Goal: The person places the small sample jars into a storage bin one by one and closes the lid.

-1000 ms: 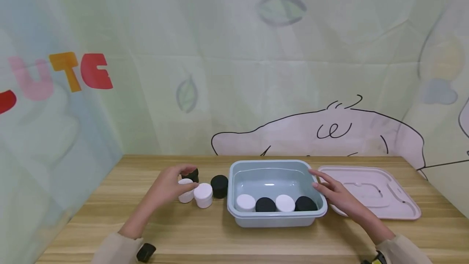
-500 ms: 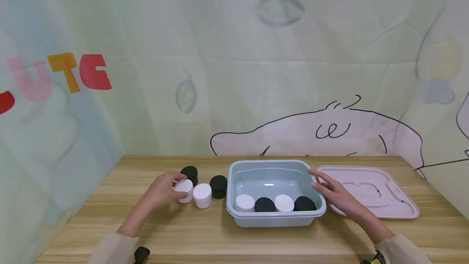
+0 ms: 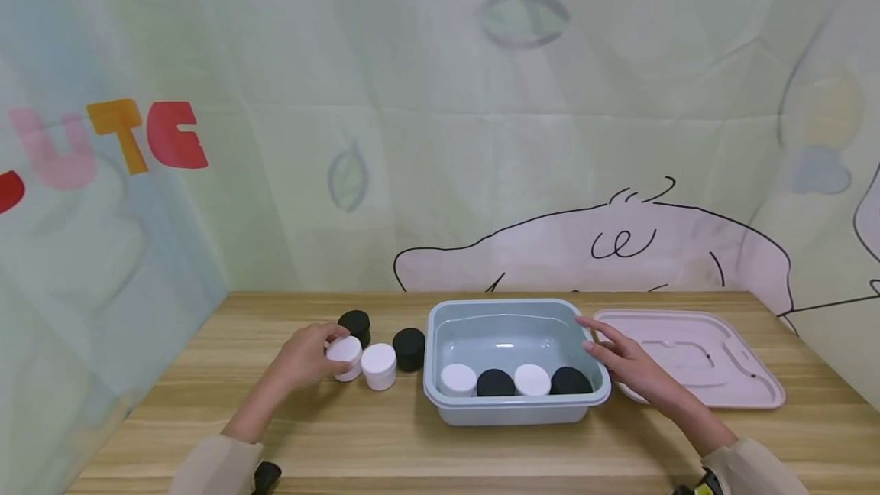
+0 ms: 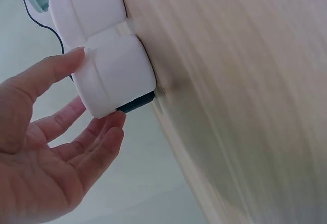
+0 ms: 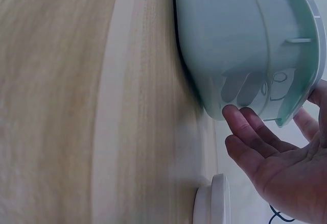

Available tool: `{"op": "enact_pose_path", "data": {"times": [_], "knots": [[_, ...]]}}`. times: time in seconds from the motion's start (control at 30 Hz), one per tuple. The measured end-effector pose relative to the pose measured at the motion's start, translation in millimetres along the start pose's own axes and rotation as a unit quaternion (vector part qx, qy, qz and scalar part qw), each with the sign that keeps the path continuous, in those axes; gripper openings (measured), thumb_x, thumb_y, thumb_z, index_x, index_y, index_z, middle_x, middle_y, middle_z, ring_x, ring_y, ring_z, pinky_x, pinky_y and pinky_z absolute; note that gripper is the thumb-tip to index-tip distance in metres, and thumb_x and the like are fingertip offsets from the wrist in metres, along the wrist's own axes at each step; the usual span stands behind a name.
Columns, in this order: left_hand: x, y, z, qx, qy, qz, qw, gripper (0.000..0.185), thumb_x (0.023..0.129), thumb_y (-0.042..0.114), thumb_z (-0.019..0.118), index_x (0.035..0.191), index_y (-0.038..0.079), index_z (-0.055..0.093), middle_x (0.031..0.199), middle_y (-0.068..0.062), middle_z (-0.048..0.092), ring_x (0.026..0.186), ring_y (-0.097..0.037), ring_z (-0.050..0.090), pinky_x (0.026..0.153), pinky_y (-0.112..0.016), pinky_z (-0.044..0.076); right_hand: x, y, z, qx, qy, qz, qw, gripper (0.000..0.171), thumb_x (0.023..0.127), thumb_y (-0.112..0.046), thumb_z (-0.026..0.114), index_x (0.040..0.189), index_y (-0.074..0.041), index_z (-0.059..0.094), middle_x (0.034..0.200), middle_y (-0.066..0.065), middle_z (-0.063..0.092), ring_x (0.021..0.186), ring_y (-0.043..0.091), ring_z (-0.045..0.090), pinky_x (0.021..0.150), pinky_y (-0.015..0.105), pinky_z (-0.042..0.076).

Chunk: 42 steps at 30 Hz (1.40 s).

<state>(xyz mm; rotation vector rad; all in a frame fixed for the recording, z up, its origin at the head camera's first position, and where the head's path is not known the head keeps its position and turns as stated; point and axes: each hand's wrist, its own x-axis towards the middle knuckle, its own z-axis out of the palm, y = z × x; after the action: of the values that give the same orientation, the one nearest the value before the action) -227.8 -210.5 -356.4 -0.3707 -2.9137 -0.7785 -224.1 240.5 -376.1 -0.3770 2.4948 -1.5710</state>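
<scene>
My left hand point(image 3: 307, 356) pinches a white lidded jar point(image 3: 348, 357) that stands on the table; in the left wrist view the thumb is on one side of the jar point(image 4: 115, 76) and fingertips on the other. A second white jar point(image 3: 379, 367) stands right beside it. Two black jars, one behind point(image 3: 355, 325) and one nearer the box point(image 3: 409, 350), complete this cluster. My right hand point(image 3: 635, 361) holds the right side of a light blue plastic box point(image 3: 516, 412), thumb at its rim and fingers against the outer wall point(image 5: 225, 45).
Inside the box, a row of white point(image 3: 458, 380) and black point(image 3: 496, 383) jars alternates along the near wall. A pale pink lid point(image 3: 694, 361) lies flat to the right on the wooden table point(image 3: 357, 449). A printed curtain point(image 3: 440, 136) hangs behind.
My left hand has come down and back from over the jars, and its fingers have closed around the left white jar, which shifted slightly left. My right hand stays at the box.
</scene>
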Motion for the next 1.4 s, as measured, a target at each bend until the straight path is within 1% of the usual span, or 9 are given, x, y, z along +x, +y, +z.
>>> {"op": "enact_pose_path", "data": {"times": [0.1, 0.27, 0.43, 0.57, 0.77, 0.87, 1.17, 1.4], "knots": [[-1.0, -0.3, -1.2, 0.0, 0.005, -0.008, 1.0, 0.043, 0.066, 0.013, 0.078, 0.102, -0.005, 0.061, 0.091, -0.013, 0.062, 0.079, -0.025, 0.059, 0.068, -0.037, 0.047, 0.4, -0.1, 0.3, 0.002, 0.0, -0.002, 1.0, 0.054, 0.096, -0.027, 0.045, 0.143, -0.009, 0.026, 0.139, 0.034, 0.027, 0.121, 0.045, 0.038, 0.086, 0.049, 0.046], [-2.5, 1.7, -7.7, -0.007, 0.03, -0.019, 0.9993, 0.043, 0.067, 0.016, 0.077, 0.103, -0.003, 0.062, 0.093, -0.014, 0.063, 0.08, -0.024, 0.06, 0.067, -0.036, 0.047, 0.0, -0.7, 0.7, 0.0, 0.0, -0.005, 1.0, 0.054, 0.096, -0.027, 0.045, 0.143, -0.008, 0.026, 0.139, 0.034, 0.027, 0.121, 0.044, 0.039, 0.085, 0.048, 0.046], [-1.4, 8.4, -17.6, -0.023, 0.057, -0.02, 0.9979, 0.044, 0.068, 0.019, 0.077, 0.103, -0.003, 0.061, 0.092, -0.012, 0.063, 0.078, -0.023, 0.059, 0.064, -0.034, 0.046, -0.9, -1.8, 0.6, 0.001, 0.001, -0.003, 1.0, 0.054, 0.096, -0.027, 0.045, 0.143, -0.008, 0.026, 0.137, 0.035, 0.028, 0.12, 0.044, 0.04, 0.084, 0.047, 0.047], [0.7, 15.8, -23.3, -0.03, 0.07, -0.023, 0.9968, 0.043, 0.069, 0.022, 0.076, 0.103, 0.0, 0.062, 0.092, -0.01, 0.063, 0.078, -0.021, 0.057, 0.063, -0.032, 0.045, -1.0, -2.5, 0.1, -0.001, 0.001, 0.001, 1.0, 0.054, 0.096, -0.027, 0.045, 0.143, -0.008, 0.026, 0.138, 0.035, 0.028, 0.12, 0.044, 0.039, 0.085, 0.047, 0.046], [2.0, 33.7, -25.6, -0.043, 0.1, -0.009, 0.994, 0.042, 0.069, 0.022, 0.075, 0.102, 0.002, 0.062, 0.09, -0.008, 0.062, 0.076, -0.02, 0.054, 0.061, -0.029, 0.042, -1.1, -2.2, 0.1, 0.002, 0.001, 0.002, 1.0, 0.055, 0.096, -0.027, 0.045, 0.143, -0.008, 0.026, 0.139, 0.035, 0.026, 0.121, 0.045, 0.038, 0.085, 0.048, 0.046], [4.1, 43.7, -24.5, -0.052, 0.11, 0.003, 0.9925, 0.042, 0.069, 0.021, 0.075, 0.103, 0.001, 0.061, 0.089, -0.009, 0.062, 0.074, -0.02, 0.053, 0.061, -0.028, 0.042, -1.2, -2.5, -0.1, 0.002, 0.002, 0.004, 1.0, 0.055, 0.096, -0.027, 0.045, 0.143, -0.008, 0.026, 0.139, 0.034, 0.026, 0.121, 0.045, 0.038, 0.085, 0.048, 0.046], [15.1, 73.3, -15.6, -0.089, 0.115, 0.024, 0.9891, 0.041, 0.069, 0.02, 0.076, 0.103, 0.002, 0.062, 0.091, -0.008, 0.061, 0.075, -0.019, 0.053, 0.065, -0.028, 0.044, -0.9, -3.0, -0.1, 0.002, 0.002, 0.004, 1.0, 0.055, 0.096, -0.028, 0.045, 0.143, -0.009, 0.025, 0.14, 0.034, 0.025, 0.122, 0.045, 0.037, 0.085, 0.047, 0.046], [25.6, 99.4, -4.8, -0.124, 0.111, 0.051, 0.9848, 0.037, 0.069, 0.016, 0.076, 0.102, 0.004, 0.064, 0.093, -0.007, 0.063, 0.077, -0.021, 0.057, 0.067, -0.03, 0.047, -0.3, -1.5, 0.2, 0.006, 0.002, 0.0, 1.0, 0.054, 0.096, -0.026, 0.045, 0.143, -0.008, 0.025, 0.138, 0.034, 0.027, 0.12, 0.043, 0.04, 0.084, 0.046, 0.047]]}}
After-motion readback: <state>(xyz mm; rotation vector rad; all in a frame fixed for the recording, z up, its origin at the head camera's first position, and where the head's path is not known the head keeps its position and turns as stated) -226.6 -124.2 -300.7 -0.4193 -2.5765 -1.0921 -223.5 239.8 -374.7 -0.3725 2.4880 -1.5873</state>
